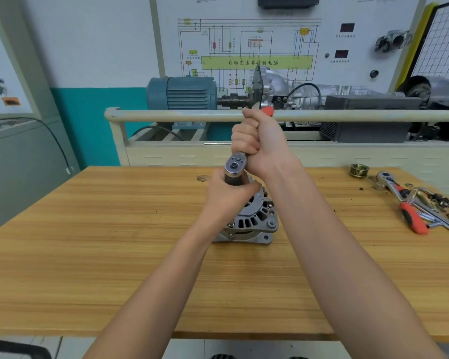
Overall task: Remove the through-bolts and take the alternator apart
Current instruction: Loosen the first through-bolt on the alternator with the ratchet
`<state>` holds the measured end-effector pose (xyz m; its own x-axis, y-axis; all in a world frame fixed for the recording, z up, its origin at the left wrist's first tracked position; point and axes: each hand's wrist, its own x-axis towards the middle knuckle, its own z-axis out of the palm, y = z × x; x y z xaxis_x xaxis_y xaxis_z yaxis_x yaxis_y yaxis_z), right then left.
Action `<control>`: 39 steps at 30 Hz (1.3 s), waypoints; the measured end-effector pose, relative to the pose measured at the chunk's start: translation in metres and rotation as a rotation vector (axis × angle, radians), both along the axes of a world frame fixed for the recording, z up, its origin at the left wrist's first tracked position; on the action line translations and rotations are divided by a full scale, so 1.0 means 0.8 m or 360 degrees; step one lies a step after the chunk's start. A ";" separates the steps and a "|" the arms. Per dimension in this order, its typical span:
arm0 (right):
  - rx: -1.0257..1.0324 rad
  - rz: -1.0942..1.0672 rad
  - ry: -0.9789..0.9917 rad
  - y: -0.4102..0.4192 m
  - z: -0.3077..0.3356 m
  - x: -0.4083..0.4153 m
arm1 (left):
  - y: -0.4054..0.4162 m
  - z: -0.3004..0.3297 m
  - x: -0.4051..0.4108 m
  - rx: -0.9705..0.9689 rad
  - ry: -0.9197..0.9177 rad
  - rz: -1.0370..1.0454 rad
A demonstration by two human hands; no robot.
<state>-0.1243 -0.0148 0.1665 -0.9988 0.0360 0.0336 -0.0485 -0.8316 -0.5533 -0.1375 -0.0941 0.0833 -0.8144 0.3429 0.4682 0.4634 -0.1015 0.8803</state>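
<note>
Alternator [252, 221] sits on table [88, 255], frame centre. Left hand [227, 195] on top of it, around socket [233, 180]; ratchet [236, 164] head directly above, handle running up into right hand [257, 143]. Pulley [358, 170] upper right on table; second ratchet [402, 203] and loose parts, maybe brackets [441, 200], right edge. Motor [182, 93] behind table, upper centre.

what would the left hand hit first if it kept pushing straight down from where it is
Most likely the alternator: the left hand grips the socket under the ratchet head, directly above the housing, though depth is uncertain.
</note>
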 end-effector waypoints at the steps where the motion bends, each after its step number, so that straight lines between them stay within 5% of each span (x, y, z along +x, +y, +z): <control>1: 0.0037 0.0164 -0.0001 0.004 0.000 0.000 | -0.008 0.003 -0.003 -0.0168 0.0059 -0.0185; 5: 0.0183 0.0507 -0.0023 0.002 0.000 -0.004 | -0.028 0.017 -0.010 -0.0610 0.0111 -0.0771; 12: -0.0095 -0.0328 0.0069 -0.009 -0.004 -0.006 | 0.008 0.002 0.001 0.0238 -0.0212 0.0226; 19: 0.0318 0.0533 0.0027 0.002 -0.002 0.001 | -0.027 0.013 -0.006 -0.0708 0.0157 -0.0697; 25: -0.0122 -0.0197 0.0015 -0.002 0.000 -0.005 | 0.006 0.007 -0.001 0.0024 -0.0260 0.0157; 32: 0.0188 0.0513 0.0004 0.006 -0.001 0.003 | -0.023 0.013 -0.013 -0.0603 0.0156 -0.0815; 39: -0.0093 -0.0200 0.0014 0.002 -0.002 0.002 | 0.007 -0.002 -0.001 0.0157 -0.0210 0.0005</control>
